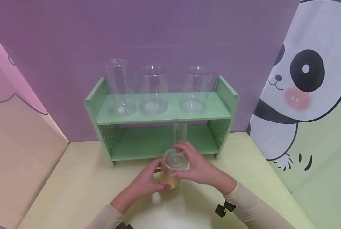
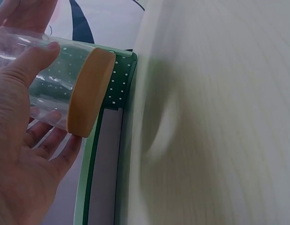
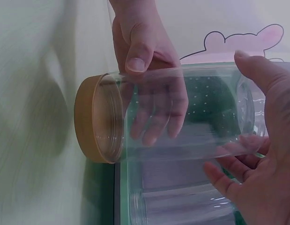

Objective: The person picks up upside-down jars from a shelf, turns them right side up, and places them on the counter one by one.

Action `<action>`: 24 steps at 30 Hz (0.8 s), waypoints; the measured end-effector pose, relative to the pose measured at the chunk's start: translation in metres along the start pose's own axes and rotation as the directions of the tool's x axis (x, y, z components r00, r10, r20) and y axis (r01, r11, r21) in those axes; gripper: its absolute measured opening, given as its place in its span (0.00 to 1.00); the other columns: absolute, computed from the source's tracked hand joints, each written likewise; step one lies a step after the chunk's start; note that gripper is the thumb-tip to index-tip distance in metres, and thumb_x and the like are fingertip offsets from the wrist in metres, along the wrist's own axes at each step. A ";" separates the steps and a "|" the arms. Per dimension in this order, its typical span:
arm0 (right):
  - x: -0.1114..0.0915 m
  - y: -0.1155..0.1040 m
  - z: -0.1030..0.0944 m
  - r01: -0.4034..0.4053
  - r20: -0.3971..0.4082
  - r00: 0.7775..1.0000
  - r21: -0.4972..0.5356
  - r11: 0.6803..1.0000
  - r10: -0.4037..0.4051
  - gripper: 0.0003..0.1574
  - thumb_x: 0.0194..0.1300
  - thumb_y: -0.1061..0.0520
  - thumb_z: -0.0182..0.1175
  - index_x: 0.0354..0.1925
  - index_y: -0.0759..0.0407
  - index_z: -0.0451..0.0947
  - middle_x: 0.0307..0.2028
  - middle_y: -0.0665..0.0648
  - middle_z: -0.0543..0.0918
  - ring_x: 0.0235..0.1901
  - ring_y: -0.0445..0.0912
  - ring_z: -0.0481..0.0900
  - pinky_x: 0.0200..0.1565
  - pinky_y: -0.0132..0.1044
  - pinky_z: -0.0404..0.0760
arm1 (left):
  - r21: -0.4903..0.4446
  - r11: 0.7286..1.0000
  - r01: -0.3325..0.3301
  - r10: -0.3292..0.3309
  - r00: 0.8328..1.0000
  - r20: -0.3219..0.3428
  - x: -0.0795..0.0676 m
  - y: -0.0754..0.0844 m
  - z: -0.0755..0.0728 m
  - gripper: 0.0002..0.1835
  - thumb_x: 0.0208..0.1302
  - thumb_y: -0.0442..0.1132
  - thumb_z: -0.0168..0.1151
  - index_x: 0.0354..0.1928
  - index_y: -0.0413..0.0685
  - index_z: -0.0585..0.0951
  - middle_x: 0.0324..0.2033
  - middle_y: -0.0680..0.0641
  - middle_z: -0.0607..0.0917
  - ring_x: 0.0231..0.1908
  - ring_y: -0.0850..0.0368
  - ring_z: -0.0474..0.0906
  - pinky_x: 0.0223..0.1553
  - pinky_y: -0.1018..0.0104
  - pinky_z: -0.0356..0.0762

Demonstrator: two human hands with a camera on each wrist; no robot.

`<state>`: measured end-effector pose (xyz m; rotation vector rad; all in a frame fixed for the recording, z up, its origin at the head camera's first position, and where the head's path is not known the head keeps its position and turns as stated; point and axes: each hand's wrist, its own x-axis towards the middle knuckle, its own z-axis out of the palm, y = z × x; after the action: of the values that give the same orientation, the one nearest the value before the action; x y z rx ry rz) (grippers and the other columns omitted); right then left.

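A clear jar (image 1: pixel 175 160) with a tan lid (image 3: pixel 95 119) is upside down in front of the shelf, its lid toward the table. The lid (image 2: pixel 91 91) looks raised off the tabletop in both wrist views. My left hand (image 1: pixel 147 181) grips the jar low on its left side, near the lid, thumb in front. Up by the jar's base, my right hand (image 1: pixel 197 167) holds it with thumb and fingers curved around the wall. In the right wrist view, the left hand's fingers show through the clear wall.
A green two-tier shelf (image 1: pixel 161 120) stands against the purple wall. On its top board are three clear containers, a tall one (image 1: pixel 120 86) at left and two wider ones (image 1: pixel 154 90), (image 1: pixel 196 90). Another clear container (image 1: pixel 180 131) stands on the lower board, behind the right hand.
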<state>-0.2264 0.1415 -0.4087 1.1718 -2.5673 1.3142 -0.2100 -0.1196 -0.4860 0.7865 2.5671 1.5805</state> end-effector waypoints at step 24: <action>-0.004 0.003 -0.008 0.066 -0.100 0.993 0.062 0.996 -0.060 0.49 0.61 0.61 0.82 0.76 0.58 0.71 0.66 0.54 0.75 0.64 0.51 0.78 0.68 0.45 0.82 | -0.026 0.996 0.090 -0.089 0.995 0.037 0.002 -0.017 -0.003 0.55 0.50 0.45 0.92 0.80 0.55 0.71 0.73 0.47 0.79 0.71 0.41 0.76 0.72 0.32 0.74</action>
<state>-0.2278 0.1500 -0.4069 1.1565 -2.4173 1.4139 -0.2196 -0.1278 -0.4982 0.6815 2.5122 1.5582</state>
